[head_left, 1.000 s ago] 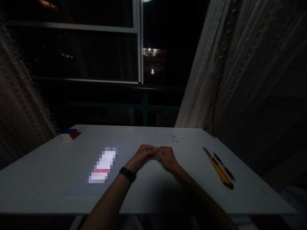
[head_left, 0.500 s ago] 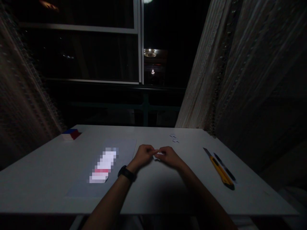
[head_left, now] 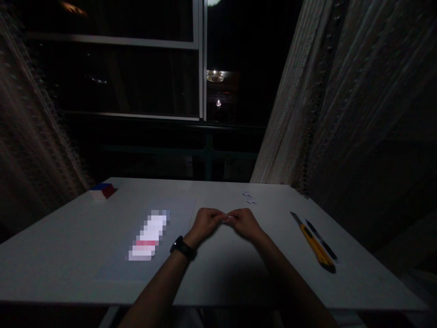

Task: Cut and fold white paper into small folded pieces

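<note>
My left hand (head_left: 205, 222) and my right hand (head_left: 246, 223) meet fingertip to fingertip over the middle of the white table (head_left: 68, 255). Both are curled in a pinch on a small pale piece of paper (head_left: 228, 219) held between them; little of it shows in the dim light. A dark watch (head_left: 182, 248) sits on my left wrist. The hands hover just above the tabletop, to the right of a flat sheet (head_left: 177, 214) lying on the table.
A yellow utility knife (head_left: 313, 243) and a dark pen (head_left: 321, 246) lie at the right. Tiny paper scraps (head_left: 249, 198) lie further back. A red, white and blue block (head_left: 101, 190) rests at the far left corner. Curtains hang on both sides of a dark window.
The hands have closed together again after parting slightly, and the small white piece that showed between them half a second ago is now mostly hidden by the fingers.
</note>
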Available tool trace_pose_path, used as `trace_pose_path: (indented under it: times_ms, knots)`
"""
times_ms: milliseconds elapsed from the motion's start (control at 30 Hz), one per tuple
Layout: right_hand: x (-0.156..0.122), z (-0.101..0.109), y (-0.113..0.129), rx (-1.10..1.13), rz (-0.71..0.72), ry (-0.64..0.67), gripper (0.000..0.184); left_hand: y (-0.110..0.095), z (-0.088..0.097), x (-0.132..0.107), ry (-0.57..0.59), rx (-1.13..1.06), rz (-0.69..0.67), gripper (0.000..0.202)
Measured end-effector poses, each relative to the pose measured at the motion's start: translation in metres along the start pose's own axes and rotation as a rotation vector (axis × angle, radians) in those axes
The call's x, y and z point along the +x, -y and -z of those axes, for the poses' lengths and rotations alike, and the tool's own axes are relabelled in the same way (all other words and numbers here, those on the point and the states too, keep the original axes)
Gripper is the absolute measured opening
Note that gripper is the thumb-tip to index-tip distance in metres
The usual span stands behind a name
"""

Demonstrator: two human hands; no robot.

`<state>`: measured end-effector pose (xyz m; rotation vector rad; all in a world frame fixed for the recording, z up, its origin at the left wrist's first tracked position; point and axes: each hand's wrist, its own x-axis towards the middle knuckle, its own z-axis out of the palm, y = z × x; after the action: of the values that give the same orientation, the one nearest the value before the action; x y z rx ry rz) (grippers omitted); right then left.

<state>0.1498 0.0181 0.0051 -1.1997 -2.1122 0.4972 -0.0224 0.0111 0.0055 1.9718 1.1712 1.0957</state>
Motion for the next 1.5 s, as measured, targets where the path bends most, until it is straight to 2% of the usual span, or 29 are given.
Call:
trace_pose_path:
  times_ms: [67,200,300,400,467,533,567,633,900,1067,1200,1300,1400,1500]
  knots:
    - [-0.001,0.002,0.002,-0.160,0.054,0.000,0.025,-0.003,0.001,-0.002,0.011,0.032,-0.023,0.032]
    - [-0.007,0.001,0.000,-0.430,0.019,-0.005,0.032,-0.006,0.003,-0.004,-0.041,0.138,-0.031,0.040]
    - [-0.016,0.001,-0.008,-0.389,0.040,0.051,0.041,-0.005,0.003,-0.003,-0.028,0.204,-0.048,0.039]
    - [-0.026,0.008,-0.016,-0.229,0.015,0.043,0.046,-0.003,0.001,-0.003,-0.027,0.314,-0.040,0.040]
    - [-0.029,0.013,-0.020,-0.101,-0.087,-0.012,0.038,-0.002,-0.002,-0.003,-0.014,0.392,-0.025,0.039]
    - [-0.028,0.014,-0.022,-0.036,-0.234,-0.095,0.021,-0.002,-0.006,-0.004,0.006,0.458,0.002,0.037]
    - [-0.027,0.014,-0.022,-0.033,-0.299,-0.133,0.020,-0.002,-0.008,-0.005,0.019,0.485,0.019,0.037]
    - [-0.023,0.010,-0.022,-0.061,-0.376,-0.170,0.028,-0.003,-0.012,-0.005,0.039,0.534,0.049,0.036]
    - [-0.019,-0.007,-0.016,-0.265,-0.455,-0.120,0.034,-0.001,-0.023,-0.007,0.050,0.658,0.106,0.042]
    - [-0.019,-0.005,-0.019,-0.227,-0.435,-0.164,0.031,-0.003,-0.024,-0.007,0.073,0.633,0.140,0.034]
    - [-0.013,-0.002,-0.025,-0.073,-0.389,-0.228,0.023,0.001,-0.022,-0.007,0.055,0.564,0.062,0.028]
    - [-0.006,-0.003,-0.027,-0.101,-0.378,-0.163,0.024,0.007,-0.022,-0.007,0.043,0.555,-0.008,0.022]
    - [0.000,-0.004,-0.030,-0.143,-0.335,-0.085,0.026,0.013,-0.023,-0.006,0.033,0.545,-0.014,0.018]
    - [0.002,-0.004,-0.033,-0.060,-0.282,-0.015,0.019,0.016,-0.024,-0.005,0.027,0.503,-0.008,0.017]
